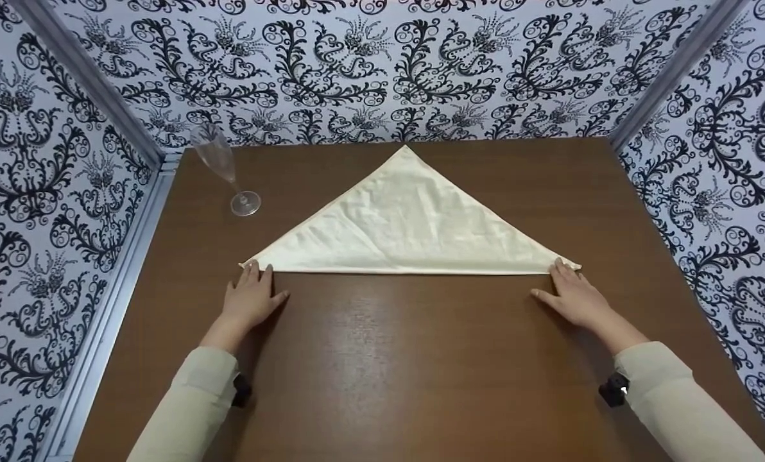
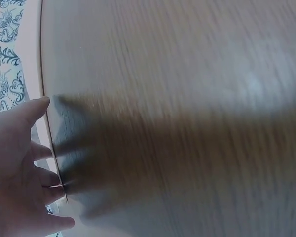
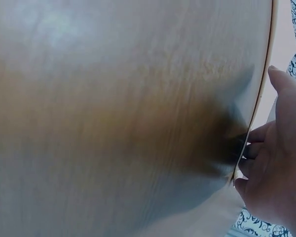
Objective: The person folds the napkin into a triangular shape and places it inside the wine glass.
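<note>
A cream satin cloth napkin (image 1: 414,212), folded into a triangle, lies on the brown table with its peak toward the back wall. Its long folded edge runs nearest the person. My left hand (image 1: 249,300) rests its extended fingertips on the napkin's left corner, thumb spread to the side. At the opposite corner my right hand (image 1: 575,298) touches the cloth in the same way, fingers outstretched. In the left wrist view, the left hand's fingers (image 2: 48,177) reach the cloth's edge. The right wrist view has the right hand (image 3: 281,153) along that same edge.
A clear stemmed glass (image 1: 246,203) stands at the back left of the wooden table (image 1: 395,366). Black-and-white patterned walls (image 1: 369,70) enclose the table at the back and both sides, with metal posts at the corners.
</note>
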Motion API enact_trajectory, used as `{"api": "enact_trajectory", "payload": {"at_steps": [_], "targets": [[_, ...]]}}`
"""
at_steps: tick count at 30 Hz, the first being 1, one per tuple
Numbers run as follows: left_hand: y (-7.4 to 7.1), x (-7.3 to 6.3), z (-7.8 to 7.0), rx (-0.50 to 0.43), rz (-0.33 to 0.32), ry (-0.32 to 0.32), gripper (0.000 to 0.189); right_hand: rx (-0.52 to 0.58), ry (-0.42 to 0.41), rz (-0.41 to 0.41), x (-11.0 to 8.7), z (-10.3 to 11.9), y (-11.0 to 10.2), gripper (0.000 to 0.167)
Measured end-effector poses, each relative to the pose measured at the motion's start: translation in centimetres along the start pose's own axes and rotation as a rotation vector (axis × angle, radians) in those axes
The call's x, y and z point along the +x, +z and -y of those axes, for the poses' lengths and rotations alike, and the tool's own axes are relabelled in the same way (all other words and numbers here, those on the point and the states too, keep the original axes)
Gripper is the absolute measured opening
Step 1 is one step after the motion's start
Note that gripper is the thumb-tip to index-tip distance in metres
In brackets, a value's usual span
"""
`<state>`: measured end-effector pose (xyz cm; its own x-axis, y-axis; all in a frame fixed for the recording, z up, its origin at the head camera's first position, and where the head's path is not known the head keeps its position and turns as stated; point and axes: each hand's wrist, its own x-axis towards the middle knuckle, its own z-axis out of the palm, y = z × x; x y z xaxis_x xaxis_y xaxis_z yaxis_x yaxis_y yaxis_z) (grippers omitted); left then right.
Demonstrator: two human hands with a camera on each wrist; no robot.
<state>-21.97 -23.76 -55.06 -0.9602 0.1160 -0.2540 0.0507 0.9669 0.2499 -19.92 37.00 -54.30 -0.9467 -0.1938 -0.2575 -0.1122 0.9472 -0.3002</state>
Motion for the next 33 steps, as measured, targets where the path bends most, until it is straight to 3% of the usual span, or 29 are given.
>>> {"api": "enact_trajectory", "payload": {"at_steps": [14,24,33], "targets": [[0.8,-0.4,-2.2,0.070,-0.022,0.051,0.071,-0.006,0.035,0.000,2.1,-2.4,-1.9,0.090],[0.9,-0.8,-3.4,0.084,-0.034,0.080,0.068,-0.033,0.103,0.005,4.0,-3.6,-3.4,0.090],[1.8,-1.4,-4.6,0.135,-0.056,0.136,0.066,-0.010,0.180,-0.022,5.4,-4.7,-4.1,0.093]]}}
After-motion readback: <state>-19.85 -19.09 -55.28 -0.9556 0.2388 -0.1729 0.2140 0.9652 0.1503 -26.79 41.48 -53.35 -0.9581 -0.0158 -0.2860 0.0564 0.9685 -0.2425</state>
